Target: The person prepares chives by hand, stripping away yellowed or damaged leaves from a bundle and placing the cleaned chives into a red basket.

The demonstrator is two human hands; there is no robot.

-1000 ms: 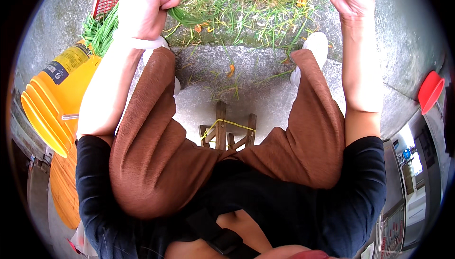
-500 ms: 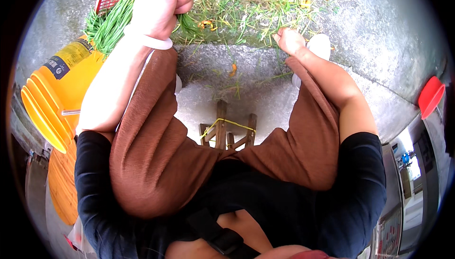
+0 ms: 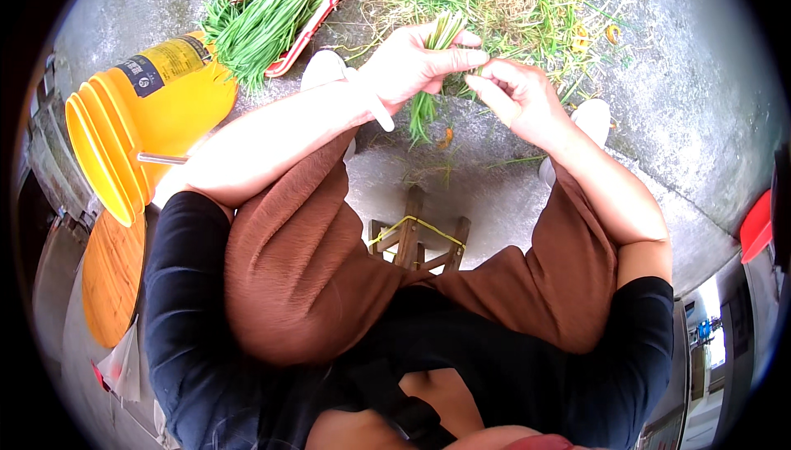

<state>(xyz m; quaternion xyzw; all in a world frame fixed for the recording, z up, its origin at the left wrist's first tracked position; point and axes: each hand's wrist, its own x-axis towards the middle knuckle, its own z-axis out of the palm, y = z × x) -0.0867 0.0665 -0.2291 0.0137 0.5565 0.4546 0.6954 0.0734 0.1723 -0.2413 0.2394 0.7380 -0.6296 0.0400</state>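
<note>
A small bunch of green chives [image 3: 446, 31] is gripped in my left hand [image 3: 404, 67], its pale ends up and its leafy tips hanging below the palm. My right hand [image 3: 525, 100] meets it from the right, fingertips pinched together close to the left thumb. Whatever lies between those right fingertips is too small to make out. To the left of my hands, a heap of longer chives [image 3: 276, 25] lies in a red plastic basket [image 3: 317, 30], with the leaf tips spilling over its near end.
Loose green and dry trimmings [image 3: 511, 5] are spread over the concrete floor beyond my hands. At left are a yellow bucket [image 3: 177, 120] and a round wooden top [image 3: 113, 281]. A wooden stool [image 3: 409, 227] shows between my knees. A red object [image 3: 755, 226] is at far right.
My left hand has come back from the basket side toward the middle, with the chives now plainly visible in it. My right hand has risen to meet it. The view has shifted, showing more basket.
</note>
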